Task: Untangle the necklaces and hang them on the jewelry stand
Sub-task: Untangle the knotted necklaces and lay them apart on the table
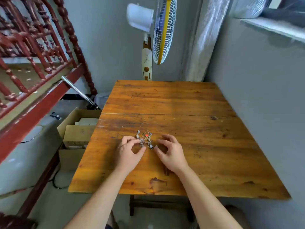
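Observation:
A tangled heap of silver necklaces [145,139] with small pendants and one red stone lies on the wooden table [189,129], a little left of its middle. My left hand [129,152] sits at the heap's left side, its fingertips and thumb pinching at the chains. My right hand [170,152] is at the heap's right side, fingers curved, its thumb and forefinger closing on a pendant at the heap's lower right. No jewelry stand is in view.
A standing fan [162,30] rises behind the table's far edge. Open cardboard boxes [77,129] sit on the floor at the table's left. A red wooden bed frame [33,63] fills the left side. A grey wall runs along the right.

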Motion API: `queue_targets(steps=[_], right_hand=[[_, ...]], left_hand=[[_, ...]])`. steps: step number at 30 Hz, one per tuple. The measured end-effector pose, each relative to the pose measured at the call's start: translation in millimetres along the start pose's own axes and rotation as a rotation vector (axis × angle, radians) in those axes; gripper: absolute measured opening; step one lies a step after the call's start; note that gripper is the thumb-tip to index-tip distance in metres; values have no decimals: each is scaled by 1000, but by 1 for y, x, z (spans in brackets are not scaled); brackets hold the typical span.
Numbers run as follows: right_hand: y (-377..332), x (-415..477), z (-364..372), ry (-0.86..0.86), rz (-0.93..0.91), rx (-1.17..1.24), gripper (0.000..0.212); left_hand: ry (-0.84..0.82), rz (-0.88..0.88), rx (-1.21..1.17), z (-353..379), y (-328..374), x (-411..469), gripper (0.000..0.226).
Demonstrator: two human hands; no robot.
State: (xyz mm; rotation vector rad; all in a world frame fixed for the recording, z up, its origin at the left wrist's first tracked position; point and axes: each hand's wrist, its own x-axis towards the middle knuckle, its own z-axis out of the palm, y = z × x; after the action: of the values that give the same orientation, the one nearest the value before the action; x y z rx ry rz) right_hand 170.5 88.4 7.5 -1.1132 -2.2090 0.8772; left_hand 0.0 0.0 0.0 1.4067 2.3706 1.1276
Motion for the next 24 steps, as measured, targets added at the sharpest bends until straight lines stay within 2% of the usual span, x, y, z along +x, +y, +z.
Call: queue_targets(steps=[8,16,18,22,24], right_hand=[[5,2,2,-29,-38,-90,26],[18,-35,-3,67,-69,-145,23],[21,-42,-2,90,-57,-135,21],[22,-48,-2,114,-46,-99,22],[21,-47,-3,118,-38,-106,24]], left_hand=[[29,-7,120,3,0,3,12],[22,131,196,3,5,-2,7],[4,204,222,4,8,-6,12],[-111,286,275,12,19,-20,38],[-121,305,328,16,20,-25,38]])
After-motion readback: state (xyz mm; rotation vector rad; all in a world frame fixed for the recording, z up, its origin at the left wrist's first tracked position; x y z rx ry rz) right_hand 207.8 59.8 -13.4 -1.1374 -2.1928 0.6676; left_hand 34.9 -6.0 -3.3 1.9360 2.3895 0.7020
